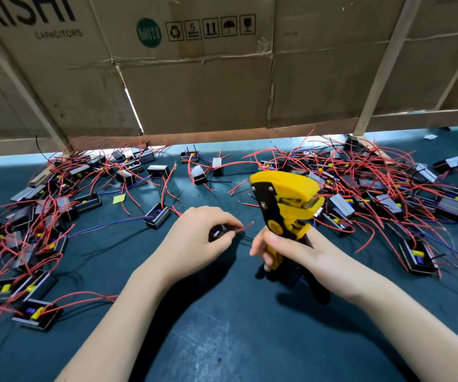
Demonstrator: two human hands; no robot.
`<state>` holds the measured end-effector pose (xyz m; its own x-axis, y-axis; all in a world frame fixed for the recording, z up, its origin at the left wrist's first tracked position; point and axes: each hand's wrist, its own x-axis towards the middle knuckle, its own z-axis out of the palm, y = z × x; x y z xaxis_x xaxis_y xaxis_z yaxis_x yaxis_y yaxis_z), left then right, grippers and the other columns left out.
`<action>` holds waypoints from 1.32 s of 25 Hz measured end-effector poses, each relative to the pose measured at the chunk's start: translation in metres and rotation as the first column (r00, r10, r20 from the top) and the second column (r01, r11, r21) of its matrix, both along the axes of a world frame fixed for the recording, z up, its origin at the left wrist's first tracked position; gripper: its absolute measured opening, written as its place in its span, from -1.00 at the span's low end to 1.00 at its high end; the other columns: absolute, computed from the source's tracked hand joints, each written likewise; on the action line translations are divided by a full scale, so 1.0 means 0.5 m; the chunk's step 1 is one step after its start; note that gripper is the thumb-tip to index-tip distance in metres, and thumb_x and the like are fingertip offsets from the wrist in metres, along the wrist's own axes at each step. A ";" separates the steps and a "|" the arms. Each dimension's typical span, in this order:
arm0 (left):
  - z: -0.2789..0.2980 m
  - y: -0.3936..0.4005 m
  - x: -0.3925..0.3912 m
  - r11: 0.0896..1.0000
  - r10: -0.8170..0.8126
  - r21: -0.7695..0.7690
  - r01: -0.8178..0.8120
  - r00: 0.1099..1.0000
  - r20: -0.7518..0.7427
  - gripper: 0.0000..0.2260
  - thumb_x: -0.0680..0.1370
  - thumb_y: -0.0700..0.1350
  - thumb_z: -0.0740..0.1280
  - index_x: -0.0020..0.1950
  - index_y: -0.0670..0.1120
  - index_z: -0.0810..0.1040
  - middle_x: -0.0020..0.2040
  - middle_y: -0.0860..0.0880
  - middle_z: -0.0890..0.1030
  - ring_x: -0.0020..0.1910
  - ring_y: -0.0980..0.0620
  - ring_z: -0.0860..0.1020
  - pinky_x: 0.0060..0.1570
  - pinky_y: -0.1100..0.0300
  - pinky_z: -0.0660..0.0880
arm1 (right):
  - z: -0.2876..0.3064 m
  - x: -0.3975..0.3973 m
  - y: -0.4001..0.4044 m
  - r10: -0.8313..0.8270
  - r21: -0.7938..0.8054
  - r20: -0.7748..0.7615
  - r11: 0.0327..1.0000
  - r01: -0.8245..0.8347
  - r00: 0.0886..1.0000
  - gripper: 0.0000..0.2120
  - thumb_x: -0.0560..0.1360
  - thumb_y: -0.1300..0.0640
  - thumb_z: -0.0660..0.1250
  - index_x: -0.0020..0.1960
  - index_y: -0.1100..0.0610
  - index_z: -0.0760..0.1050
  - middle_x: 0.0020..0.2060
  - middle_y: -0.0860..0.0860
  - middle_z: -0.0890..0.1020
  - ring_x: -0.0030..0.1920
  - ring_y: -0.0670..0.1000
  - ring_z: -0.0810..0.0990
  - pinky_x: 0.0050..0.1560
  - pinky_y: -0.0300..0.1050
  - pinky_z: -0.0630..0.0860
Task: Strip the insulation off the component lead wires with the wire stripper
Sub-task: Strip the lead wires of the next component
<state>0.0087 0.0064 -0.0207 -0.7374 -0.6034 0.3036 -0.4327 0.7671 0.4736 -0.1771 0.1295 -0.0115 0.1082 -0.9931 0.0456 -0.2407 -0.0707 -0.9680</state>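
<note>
**Inspection: wire stripping station, tool and component in hand**

A yellow-and-black plastic wire stripper (285, 205) is held upright in the right hand (291, 252), above the middle of the dark blue-green mat-covered desk (222, 326). The fingers are curled round the lower handles; the tool's head is raised and turned to the right, well clear of the desk surface. Whether the tool's jaws are parted cannot be told, as the head is blurred.

A small black box-shaped component (218, 234) is pinched in the left hand (194, 238), just beside the tool. Its thin red insulated lead wire (245, 227) projects from between the fingertips toward the stripper, stopping short of it; the two are apart.

Many like components with red, blue and black leads are heaped along the left edge (24, 238) and toward the far right corner (373, 183) of the desk. A few lie scattered singly at the far edge (203, 172). A small yellow-green paper slip (119, 199) lies left of centre. Flattened brown cardboard cartons (194, 64), printed with handling symbols, stand against a wooden frame behind the far edge.
</note>
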 end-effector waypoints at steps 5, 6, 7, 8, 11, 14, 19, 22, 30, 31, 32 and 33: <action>0.006 0.004 0.000 0.999 -0.041 0.027 0.041 0.999 -0.028 -0.91 0.54 -0.18 0.42 -0.02 -0.05 0.72 -0.13 0.05 0.68 -0.11 0.07 0.57 -0.01 0.10 0.48 | -0.001 -0.002 -0.001 -0.125 -0.061 -0.057 0.991 0.121 0.991 -0.45 0.39 -0.30 0.29 -0.23 0.24 0.44 -0.35 0.14 0.45 -0.28 0.00 0.43 -0.14 -0.06 0.35; 0.007 0.005 -0.001 0.998 -0.046 0.031 0.047 0.999 -0.029 -0.92 0.54 -0.17 0.43 -0.03 -0.05 0.72 -0.14 0.05 0.68 -0.11 0.07 0.58 -0.01 0.10 0.49 | -0.001 -0.005 -0.001 -0.173 -0.090 -0.107 0.982 0.164 0.979 -0.40 0.37 -0.33 0.29 -0.23 0.27 0.40 -0.35 0.18 0.40 -0.29 -0.02 0.37 -0.18 -0.06 0.29; 0.006 0.005 -0.001 0.998 -0.054 0.042 0.055 0.998 -0.026 -0.92 0.53 -0.15 0.43 -0.03 -0.05 0.72 -0.13 0.05 0.68 -0.10 0.07 0.59 0.00 0.09 0.49 | -0.001 -0.010 -0.002 -0.222 -0.127 -0.156 0.971 0.203 0.963 -0.42 0.37 -0.33 0.30 -0.24 0.24 0.37 -0.36 0.16 0.35 -0.30 -0.04 0.32 -0.21 -0.09 0.24; 0.006 0.005 0.000 0.996 -0.065 0.062 0.066 0.998 -0.019 -0.92 0.53 -0.14 0.44 -0.02 -0.04 0.72 -0.12 0.05 0.68 -0.09 0.07 0.59 0.01 0.09 0.49 | 0.000 -0.015 -0.004 -0.267 -0.161 -0.196 0.958 0.237 0.944 -0.48 0.38 -0.33 0.33 -0.28 0.15 0.37 -0.39 0.09 0.31 -0.32 -0.08 0.28 -0.26 -0.14 0.20; 0.008 0.003 0.003 0.983 -0.104 0.155 0.101 0.994 0.012 -0.89 0.52 -0.15 0.44 0.01 -0.02 0.71 -0.10 0.07 0.67 -0.05 0.10 0.57 0.04 0.12 0.49 | 0.000 -0.028 -0.010 -0.377 -0.205 -0.265 0.921 0.331 0.887 -0.57 0.40 -0.33 0.36 -0.37 -0.03 0.34 -0.47 -0.13 0.27 -0.40 -0.13 0.22 -0.37 -0.25 0.18; 0.008 0.001 0.004 0.981 -0.111 0.167 0.101 0.993 0.051 -0.91 0.50 -0.17 0.46 -0.04 0.00 0.72 -0.14 0.06 0.65 -0.11 0.09 0.56 -0.04 0.17 0.48 | -0.007 -0.037 -0.016 -0.469 -0.230 -0.255 0.879 0.418 0.845 -0.46 0.40 -0.35 0.33 -0.33 0.11 0.28 -0.50 -0.13 0.25 -0.42 -0.11 0.22 -0.39 -0.28 0.18; 0.011 0.003 0.002 0.964 0.001 0.264 0.016 0.998 -0.064 -0.92 0.48 -0.23 0.46 -0.17 -0.06 0.66 -0.29 0.11 0.61 -0.35 0.19 0.51 -0.27 0.39 0.39 | -0.016 -0.052 -0.015 -0.599 -0.303 -0.416 0.800 0.517 0.684 -0.49 0.34 -0.38 0.30 -0.29 0.10 0.46 -0.49 -0.06 0.45 -0.39 -0.06 0.38 -0.34 -0.16 0.32; 0.015 0.003 0.000 0.912 0.063 0.410 0.000 0.988 -0.142 -0.90 0.53 -0.28 0.38 -0.15 -0.10 0.59 -0.31 0.06 0.62 -0.36 0.18 0.53 -0.27 0.38 0.42 | -0.018 -0.049 -0.015 -0.669 -0.357 -0.477 0.740 0.569 0.570 -0.48 0.34 -0.41 0.25 -0.32 0.08 0.42 -0.48 -0.05 0.47 -0.35 -0.06 0.45 -0.33 -0.08 0.35; 0.017 0.018 -0.011 0.881 0.061 0.468 0.068 0.965 -0.255 -0.89 0.60 -0.20 0.32 -0.13 -0.09 0.53 -0.39 -0.04 0.61 -0.37 0.06 0.49 -0.25 0.17 0.44 | -0.019 -0.049 -0.023 -0.584 -0.344 -0.761 0.733 0.587 0.282 -0.40 0.39 -0.49 0.13 -0.20 0.08 0.43 -0.26 0.02 0.59 -0.11 0.16 0.59 0.00 0.03 0.50; 0.018 0.020 -0.011 0.883 0.051 0.462 0.081 0.962 -0.267 -0.89 0.60 -0.20 0.32 -0.13 -0.08 0.53 -0.39 -0.05 0.61 -0.38 0.04 0.49 -0.27 0.11 0.45 | -0.020 -0.049 -0.024 -0.576 -0.354 -0.778 0.732 0.582 0.250 -0.39 0.40 -0.49 0.13 -0.17 0.09 0.44 -0.23 0.04 0.60 -0.08 0.16 0.60 0.02 0.02 0.50; 0.020 0.021 -0.010 0.883 0.041 0.459 0.096 0.959 -0.279 -0.89 0.59 -0.20 0.33 -0.14 -0.07 0.53 -0.40 -0.05 0.61 -0.38 0.03 0.49 -0.27 0.06 0.46 | -0.022 -0.050 -0.025 -0.569 -0.354 -0.787 0.732 0.582 0.237 -0.39 0.41 -0.48 0.14 -0.15 0.09 0.46 -0.20 0.04 0.61 -0.05 0.16 0.60 0.03 0.02 0.49; 0.022 0.024 -0.010 0.885 0.029 0.452 0.111 0.956 -0.291 -0.89 0.59 -0.20 0.33 -0.14 -0.06 0.53 -0.40 -0.04 0.61 -0.38 0.03 0.50 -0.26 0.03 0.47 | -0.022 -0.051 -0.025 -0.563 -0.342 -0.790 0.733 0.588 0.242 -0.39 0.41 -0.49 0.13 -0.13 0.08 0.47 -0.19 0.04 0.62 -0.04 0.16 0.61 0.04 0.02 0.49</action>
